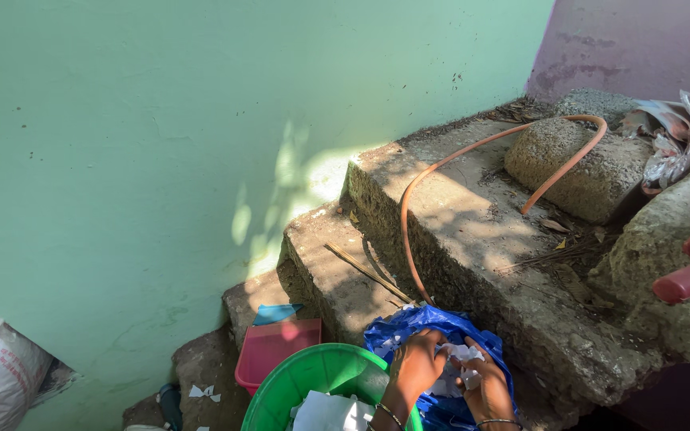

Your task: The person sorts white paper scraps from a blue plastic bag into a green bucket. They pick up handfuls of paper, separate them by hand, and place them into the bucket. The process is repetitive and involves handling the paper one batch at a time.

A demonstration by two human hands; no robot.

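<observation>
Left hand [417, 367] and right hand [487, 389] are both closed on white paper scraps [463, 353] inside the blue plastic bag [429, 323], beside the green tub [313, 375].

This is an outdoor corner beside a house. Rough, crumbling concrete steps [457, 239] climb along a mint-green plastered wall [161, 144], with a looping orange rubber hose [473, 152], dry leaves and dappled sunlight.

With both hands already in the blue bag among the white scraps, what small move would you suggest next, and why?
Probably lift the gathered white scraps out: both the left hand and right hand sit inside the open blue bag, fingers around paper, and the green tub beside it already holds similar pieces.
</observation>
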